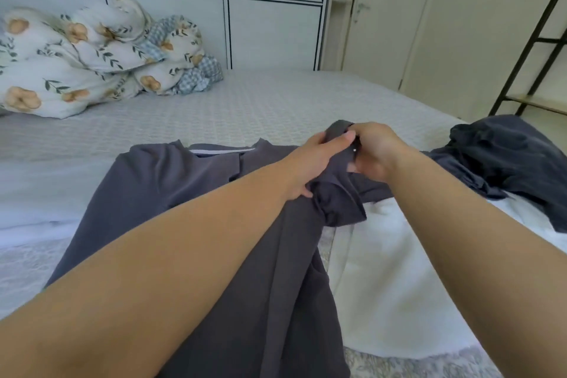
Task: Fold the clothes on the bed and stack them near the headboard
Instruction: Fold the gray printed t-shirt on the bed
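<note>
head view: both hands bunch a sleeve of the grey shirt [184, 193].
left hand [310, 163] and right hand [374, 150] meet, fingers curled round the same sleeve, lifted a little off the bed [245, 107]. the shirt body lies spread below and left of the grip; a dark heap [506, 156] sits right of it, a duvet [92, 55] far beyond. soft, light, limp cloth, likely to sag, so best held at seams or shoulders.

Both arms outstretched, left grip [319, 159] and right grip [372, 152] pinching together
</note>
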